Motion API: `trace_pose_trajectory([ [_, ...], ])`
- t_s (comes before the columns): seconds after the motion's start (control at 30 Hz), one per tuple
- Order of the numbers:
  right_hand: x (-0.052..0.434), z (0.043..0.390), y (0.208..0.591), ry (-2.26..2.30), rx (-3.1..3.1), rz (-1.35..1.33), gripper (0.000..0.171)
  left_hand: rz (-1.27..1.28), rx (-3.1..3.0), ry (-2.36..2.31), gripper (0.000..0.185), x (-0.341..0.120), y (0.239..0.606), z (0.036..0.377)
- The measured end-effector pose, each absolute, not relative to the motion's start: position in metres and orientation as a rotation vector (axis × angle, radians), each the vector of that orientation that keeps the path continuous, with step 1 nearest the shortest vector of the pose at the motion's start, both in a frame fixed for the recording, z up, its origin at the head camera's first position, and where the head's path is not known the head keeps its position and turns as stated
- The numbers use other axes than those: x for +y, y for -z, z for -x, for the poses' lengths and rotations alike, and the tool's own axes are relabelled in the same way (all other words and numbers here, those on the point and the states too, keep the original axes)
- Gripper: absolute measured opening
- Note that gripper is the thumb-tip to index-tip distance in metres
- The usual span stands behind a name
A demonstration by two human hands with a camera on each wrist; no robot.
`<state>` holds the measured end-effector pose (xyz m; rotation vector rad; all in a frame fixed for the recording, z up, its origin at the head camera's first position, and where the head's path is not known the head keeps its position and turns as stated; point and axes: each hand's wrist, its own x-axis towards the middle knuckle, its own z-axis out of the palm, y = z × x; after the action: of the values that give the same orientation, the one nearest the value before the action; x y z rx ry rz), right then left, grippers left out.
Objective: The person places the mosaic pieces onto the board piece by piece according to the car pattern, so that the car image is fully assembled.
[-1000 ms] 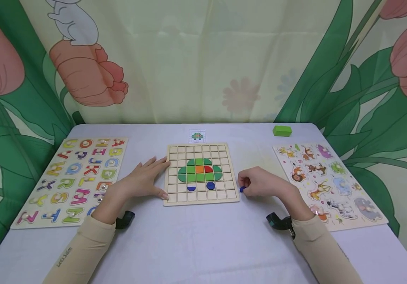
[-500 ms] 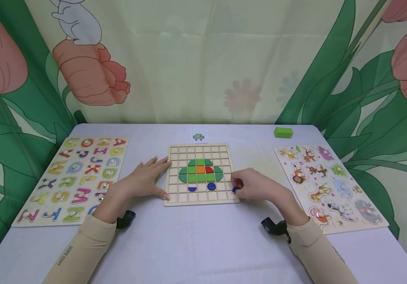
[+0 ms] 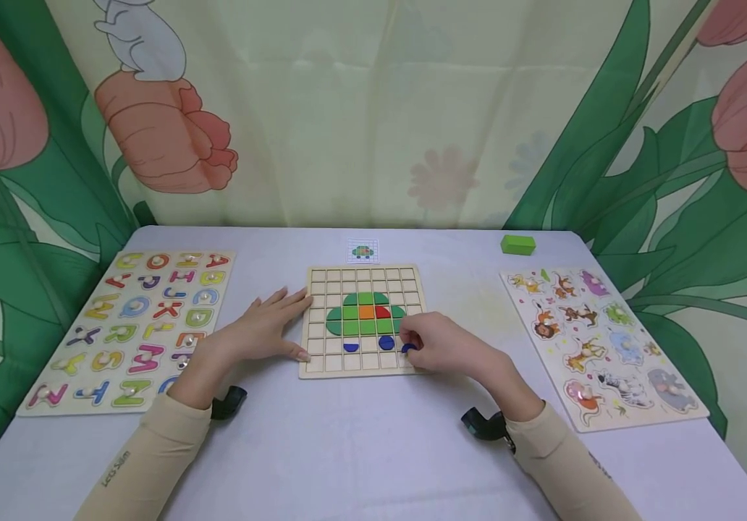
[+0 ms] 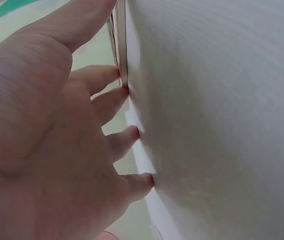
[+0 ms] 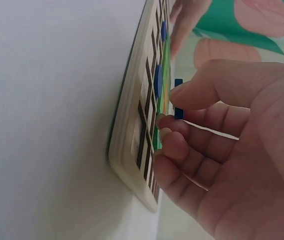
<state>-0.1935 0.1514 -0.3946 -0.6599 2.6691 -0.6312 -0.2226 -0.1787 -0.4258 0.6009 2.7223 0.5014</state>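
A wooden grid board [image 3: 321, 365] lies mid-table, bearing a turtle-like pattern of green pieces [image 3: 350, 326], an orange square [image 3: 365, 312] and a red piece [image 3: 382, 312]. Below these sit a blue half-circle [image 3: 350, 348] and a blue disc shape [image 3: 386, 343]. My right hand [image 3: 441, 343] pinches a small blue piece [image 3: 408, 348] between thumb and finger over the board's right part; edge-on in the right wrist view, the blue piece [image 5: 179, 112] looks thin and flat. My left hand [image 3: 259, 329] is spread, its thumb and fingertips at the board's left edge.
A small pattern card [image 3: 363, 251] lies behind the board. To the left is an alphabet puzzle [image 3: 103, 347], to the right an animal puzzle [image 3: 598, 289]. A green block [image 3: 518, 245] stands at the back right of the white-covered table [image 3: 347, 449].
My right hand has moved left with the blue piece, from beside the board's right edge to over its right columns. The left hand has stayed in place.
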Motion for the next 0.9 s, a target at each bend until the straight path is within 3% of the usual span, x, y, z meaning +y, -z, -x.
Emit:
trace_pose_trajectory([
  [0.4,0.122,0.194,0.389,0.630,2.682,0.815,0.012,-0.528,2.713,-0.549,0.114,-0.173,0.419,0.219],
  [0.9,0.084,0.201,0.393,0.688,2.747,0.789,0.007,-0.540,2.691,-0.608,0.110,-0.171,0.415,0.218],
])
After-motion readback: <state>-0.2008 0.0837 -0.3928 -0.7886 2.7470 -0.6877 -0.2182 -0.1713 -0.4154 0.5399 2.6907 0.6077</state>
